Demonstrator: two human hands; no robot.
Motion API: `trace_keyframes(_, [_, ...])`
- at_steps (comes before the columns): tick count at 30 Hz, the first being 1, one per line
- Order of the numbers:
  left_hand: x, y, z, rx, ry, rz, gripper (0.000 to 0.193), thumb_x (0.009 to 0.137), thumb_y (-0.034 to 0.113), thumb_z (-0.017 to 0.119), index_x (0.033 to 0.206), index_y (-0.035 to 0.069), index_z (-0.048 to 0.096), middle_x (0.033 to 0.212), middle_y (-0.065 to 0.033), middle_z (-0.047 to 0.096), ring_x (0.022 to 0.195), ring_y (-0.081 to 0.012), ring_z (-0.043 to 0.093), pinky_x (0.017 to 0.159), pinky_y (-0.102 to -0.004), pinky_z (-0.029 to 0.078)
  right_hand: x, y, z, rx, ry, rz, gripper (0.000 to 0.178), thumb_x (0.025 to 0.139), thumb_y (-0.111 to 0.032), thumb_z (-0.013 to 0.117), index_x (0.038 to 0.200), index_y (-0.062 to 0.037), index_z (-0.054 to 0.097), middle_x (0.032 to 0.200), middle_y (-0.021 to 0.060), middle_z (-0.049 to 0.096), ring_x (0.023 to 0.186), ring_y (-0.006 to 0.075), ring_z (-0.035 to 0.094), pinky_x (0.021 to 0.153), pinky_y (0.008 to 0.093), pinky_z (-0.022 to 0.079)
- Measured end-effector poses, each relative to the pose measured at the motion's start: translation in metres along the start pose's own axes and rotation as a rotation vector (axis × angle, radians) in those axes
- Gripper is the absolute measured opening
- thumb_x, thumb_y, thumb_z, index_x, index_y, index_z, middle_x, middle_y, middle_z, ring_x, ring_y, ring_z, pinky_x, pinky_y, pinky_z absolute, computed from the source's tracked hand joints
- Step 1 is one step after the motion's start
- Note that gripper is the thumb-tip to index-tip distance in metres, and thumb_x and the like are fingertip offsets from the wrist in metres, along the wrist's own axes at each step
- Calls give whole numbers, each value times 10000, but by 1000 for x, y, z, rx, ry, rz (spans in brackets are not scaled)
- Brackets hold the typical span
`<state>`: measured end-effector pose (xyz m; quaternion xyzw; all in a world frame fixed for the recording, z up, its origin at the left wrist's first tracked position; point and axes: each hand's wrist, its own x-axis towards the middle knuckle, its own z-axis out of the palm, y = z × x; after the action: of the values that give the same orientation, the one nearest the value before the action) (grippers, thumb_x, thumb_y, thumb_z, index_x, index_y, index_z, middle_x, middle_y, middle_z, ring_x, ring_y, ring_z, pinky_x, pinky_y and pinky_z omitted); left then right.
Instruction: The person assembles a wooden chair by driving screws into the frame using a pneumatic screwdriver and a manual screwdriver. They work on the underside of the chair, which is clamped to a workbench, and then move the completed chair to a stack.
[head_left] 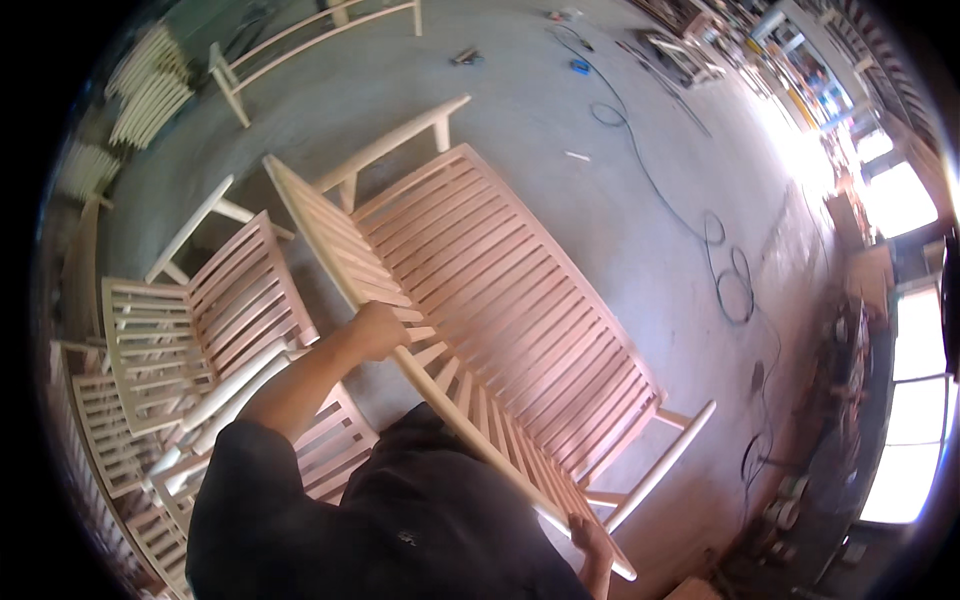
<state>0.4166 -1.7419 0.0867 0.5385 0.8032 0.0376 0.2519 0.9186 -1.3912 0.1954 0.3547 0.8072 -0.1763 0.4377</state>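
A pale wooden slatted bench (505, 300) stands in front of me, set slantwise, with armrests at both ends. Its backrest is on my side, and the top rail (462, 425) runs from upper left to lower right. My left hand (380, 330) is closed around this rail left of its middle. Near the rail's right end, my right hand (590, 540) is closed on it too, partly cut off by my body and the rail. The right armrest (662, 468) lies just beyond that hand.
Slatted wooden chairs (250, 275) crowd close on my left. Stacked slatted panels (150, 85) and a wooden frame (320, 45) are at the far left. A dark cable (640, 150) loops over the grey floor (640, 270). Clutter lines the window wall at right.
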Motion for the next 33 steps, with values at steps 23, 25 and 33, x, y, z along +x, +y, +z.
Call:
trace_keyframes(23, [39,192,-37,-2458,103,-877,404,993,463,586,1192,113,602,1086,-71,664,973,-224,626,883,-399,518,-106,-9,-157,53,244,-112,490,810,-401,752,1243,-182,685,1319,160,620,1226,362,578,1059,474,439])
trace_keyframes(25, [53,243,-16,-2427,153,-894,355,987,396,616,1196,110,598,1110,-76,667,1013,-236,641,905,-403,524,-121,35,-155,106,85,159,432,801,-362,743,1187,-171,706,1305,130,636,1189,325,610,1007,442,487])
trace_keyframes(33, [93,386,50,-2729,446,-843,183,860,66,616,1041,62,592,976,-110,631,869,-256,636,823,-382,536,-122,187,-128,86,122,-140,259,744,-259,703,948,-101,714,1058,108,680,1023,329,653,881,433,529])
